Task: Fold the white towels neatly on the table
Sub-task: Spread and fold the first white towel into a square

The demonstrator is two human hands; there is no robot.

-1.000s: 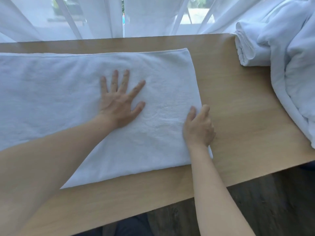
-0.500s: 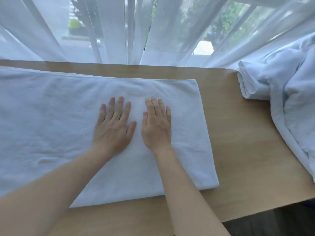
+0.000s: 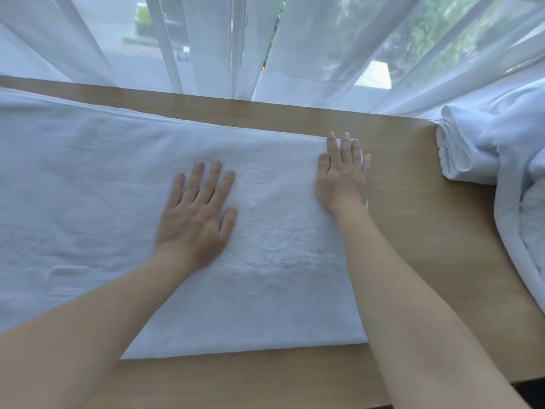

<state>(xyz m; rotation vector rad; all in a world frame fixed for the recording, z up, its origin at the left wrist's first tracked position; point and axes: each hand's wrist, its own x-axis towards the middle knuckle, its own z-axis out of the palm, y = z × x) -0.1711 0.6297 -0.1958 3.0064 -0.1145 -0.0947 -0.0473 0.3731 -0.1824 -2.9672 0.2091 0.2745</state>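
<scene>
Your left hand (image 3: 194,214) lies flat, fingers straight, on the white terry towel (image 3: 103,202); your right hand (image 3: 342,175) presses flat at its right edge, bare wooden desk (image 3: 418,219) beyond.

I see a light wooden table (image 3: 413,219) running under and beyond both hands, its far edge meeting sheer white curtains (image 3: 309,48) that hang in long folds straight ahead of the hands. Soft daylight filters through them from a window (image 3: 436,28) behind, where blurred green foliage shows up and to the right. A sliver of dark floor (image 3: 530,388) sits at the lower right corner.
</scene>
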